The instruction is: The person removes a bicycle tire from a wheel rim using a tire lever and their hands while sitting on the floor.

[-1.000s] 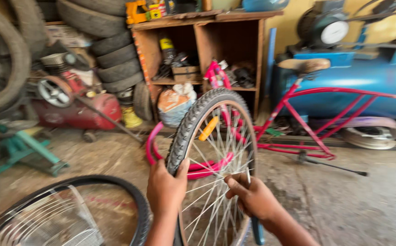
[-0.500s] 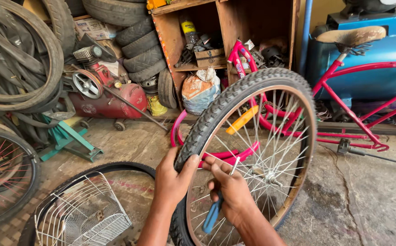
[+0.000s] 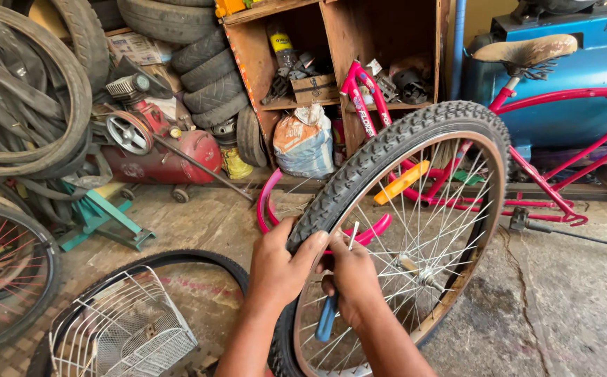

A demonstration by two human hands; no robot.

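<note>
Black knobby tyre [image 3: 387, 150] mostly seated on spoked wheel; left hand [image 3: 279, 269] grips tread, right hand [image 3: 349, 279] clenches blue-handled tool [image 3: 326, 318], probably a lever.

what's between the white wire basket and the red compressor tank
In the head view, bare concrete floor and a green metal stand lie between the wire basket and red tank.

Cracked grey concrete floor [image 3: 562, 300]; brown wooden shelf cabinet [image 3: 331, 63] top centre; stacked black rubber tyres [image 3: 178, 42] upper left; daylight.

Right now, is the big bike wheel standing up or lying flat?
Standing up. The wheel stands on its edge, steadied by the left hand and the right hand.
</note>
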